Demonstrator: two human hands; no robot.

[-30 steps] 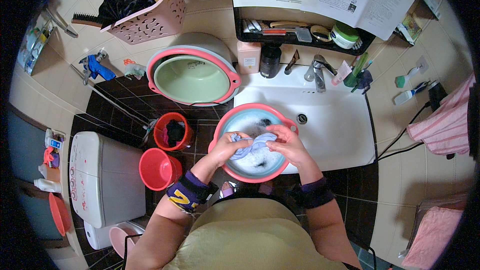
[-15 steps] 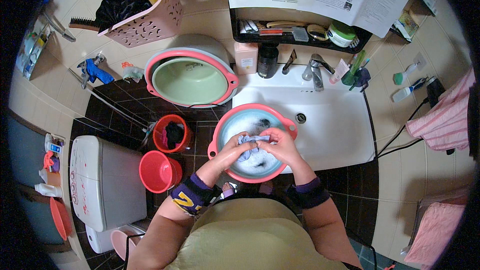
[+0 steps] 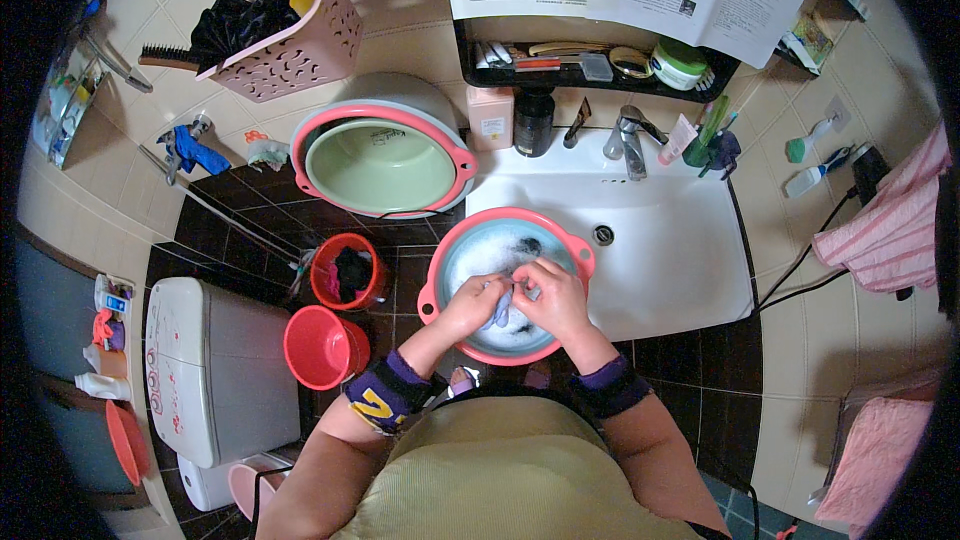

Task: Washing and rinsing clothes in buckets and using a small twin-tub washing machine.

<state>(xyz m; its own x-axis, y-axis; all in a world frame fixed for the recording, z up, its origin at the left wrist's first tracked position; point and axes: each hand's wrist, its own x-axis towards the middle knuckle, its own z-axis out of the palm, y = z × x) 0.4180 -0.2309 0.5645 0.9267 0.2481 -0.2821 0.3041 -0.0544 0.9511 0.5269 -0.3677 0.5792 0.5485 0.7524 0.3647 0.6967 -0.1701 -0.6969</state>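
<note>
A pale blue-lilac cloth (image 3: 500, 314) is bunched between my two hands over a pink-rimmed basin (image 3: 583, 258). My left hand (image 3: 476, 304) is closed around the cloth on its left side. With fingertips pinched, my right hand (image 3: 553, 298) grips the cloth from the right, close to the left hand's thumb. White suds (image 3: 484, 255) cover the water below, and a dark piece of fabric (image 3: 527, 245) shows through them beyond my hands. Part of the cloth is hidden by my fingers.
The basin overlaps the left edge of a white sink (image 3: 670, 250) with a metal faucet (image 3: 632, 145). To the left stand a red bucket (image 3: 327, 347) and another red bucket holding dark cloth (image 3: 352, 273). Stacked basins (image 3: 380, 165) lean behind.
My hands have drawn closer together and the cloth is now bunched smaller between them. The right fingers have curled into a pinch. The view has shifted slightly.
</note>
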